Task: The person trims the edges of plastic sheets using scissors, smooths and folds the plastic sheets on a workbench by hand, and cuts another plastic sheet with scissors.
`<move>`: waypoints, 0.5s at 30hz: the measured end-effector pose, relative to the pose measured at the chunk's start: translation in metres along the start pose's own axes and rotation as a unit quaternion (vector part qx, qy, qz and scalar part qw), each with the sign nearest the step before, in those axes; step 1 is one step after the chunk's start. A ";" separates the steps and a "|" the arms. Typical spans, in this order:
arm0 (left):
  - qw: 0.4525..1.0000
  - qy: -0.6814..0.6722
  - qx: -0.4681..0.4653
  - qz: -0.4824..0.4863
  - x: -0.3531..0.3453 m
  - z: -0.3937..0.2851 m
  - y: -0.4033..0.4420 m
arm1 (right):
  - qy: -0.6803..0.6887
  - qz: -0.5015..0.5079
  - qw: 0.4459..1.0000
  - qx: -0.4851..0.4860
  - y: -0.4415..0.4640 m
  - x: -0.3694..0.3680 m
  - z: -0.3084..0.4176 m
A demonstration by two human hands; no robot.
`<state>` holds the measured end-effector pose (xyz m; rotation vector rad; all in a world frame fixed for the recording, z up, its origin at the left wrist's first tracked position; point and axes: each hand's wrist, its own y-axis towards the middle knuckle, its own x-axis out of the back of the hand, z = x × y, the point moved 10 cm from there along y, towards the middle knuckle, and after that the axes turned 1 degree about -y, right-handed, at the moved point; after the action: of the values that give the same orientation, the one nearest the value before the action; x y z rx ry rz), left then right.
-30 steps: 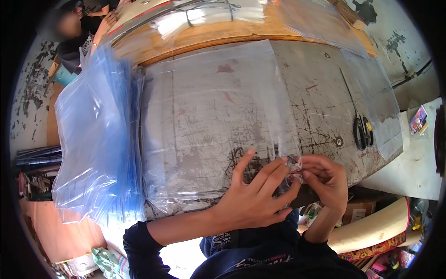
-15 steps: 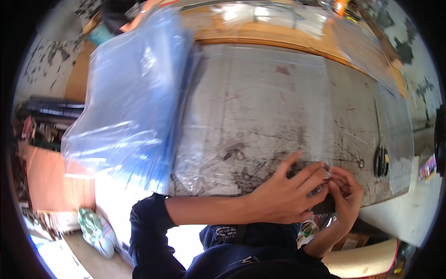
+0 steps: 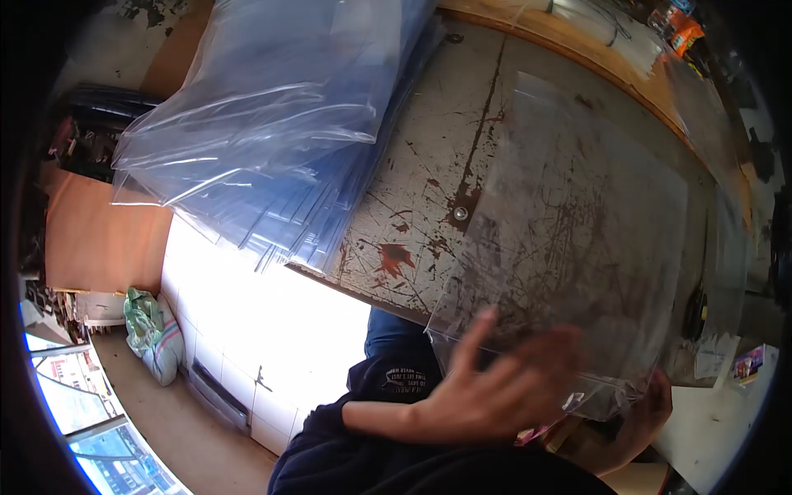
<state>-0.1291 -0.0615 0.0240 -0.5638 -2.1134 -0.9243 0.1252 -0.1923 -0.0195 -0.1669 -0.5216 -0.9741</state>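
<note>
A clear plastic sheet [image 3: 590, 194] lies over the right part of the worn metal-topped table, its near edge hanging past the table's front. At that edge, my left hand [image 3: 503, 384] is palm down over the plastic, thumb apart from the fingers; the fingertips are blurred by motion. Farther right, my right hand [image 3: 652, 408] has its fingers closed at the sheet's near right corner, partly hidden by the plastic. A thick pile of clear bluish plastic sheets [image 3: 289, 124] spreads over the left side, its creased ends overhanging the front edge.
Black-handled scissors [image 3: 697, 312] lie at the table's right, beside another clear sheet [image 3: 726, 272]. A bolt head [image 3: 461, 213] shows in the scratched tabletop [image 3: 412, 198]. A wooden strip [image 3: 569, 33] runs along the back. A sack [image 3: 165, 351] stands on the floor at left.
The single sheet has shifted right and toward my body, away from the pile. My hands, close together before, are now apart. The view has turned and moved.
</note>
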 end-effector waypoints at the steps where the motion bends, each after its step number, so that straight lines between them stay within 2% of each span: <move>1: 0.996 0.028 0.069 -0.053 0.018 0.023 -0.017 | 0.052 0.023 0.998 0.006 0.006 0.005 -0.014; 2: 0.972 0.067 0.172 -0.147 0.039 0.047 -0.042 | 0.104 0.046 0.993 0.009 0.011 0.006 -0.020; 3: 0.949 0.113 0.233 -0.181 0.048 0.064 -0.062 | 0.065 0.019 0.996 -0.056 0.014 0.016 -0.041; 4: 0.943 0.139 0.264 -0.148 0.050 0.077 -0.066 | 0.027 -0.006 0.992 -0.121 0.013 0.019 -0.053; 6: 0.951 0.133 0.265 -0.093 0.047 0.081 -0.060 | 0.008 -0.039 0.999 -0.038 0.005 0.007 -0.015; 8: 0.955 0.094 0.254 -0.120 0.040 0.073 -0.058 | -0.068 0.059 0.994 -0.067 0.015 0.004 -0.027; 9: 0.958 0.056 0.239 -0.147 0.036 0.067 -0.055 | -0.071 0.058 0.994 -0.064 0.018 0.011 -0.031; 10: 0.958 0.052 0.239 -0.149 0.030 0.064 -0.052 | 0.072 0.121 0.987 -0.073 0.017 0.004 -0.035; 11: 0.965 0.049 0.195 -0.166 0.029 0.052 -0.047 | 0.214 0.180 0.957 -0.079 0.014 -0.003 -0.036; 12: 0.970 0.047 0.151 -0.183 0.029 0.042 -0.043 | 0.212 0.176 0.958 -0.077 0.014 0.002 -0.046; 13: 0.986 0.043 0.119 -0.112 0.021 0.033 -0.036 | 0.151 0.154 0.976 -0.042 0.017 0.011 -0.053; 14: 0.986 0.042 0.118 -0.113 0.020 0.031 -0.036 | 0.121 0.144 0.982 -0.023 0.019 0.014 -0.055; 15: 0.990 0.045 0.115 -0.071 0.008 0.027 -0.034 | 0.090 0.132 0.987 -0.006 0.021 0.018 -0.056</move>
<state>-0.1675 -0.0617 0.0029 -0.2526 -2.1607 -0.7527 0.1695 -0.2142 -0.0576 -0.1524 -0.3191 -0.7249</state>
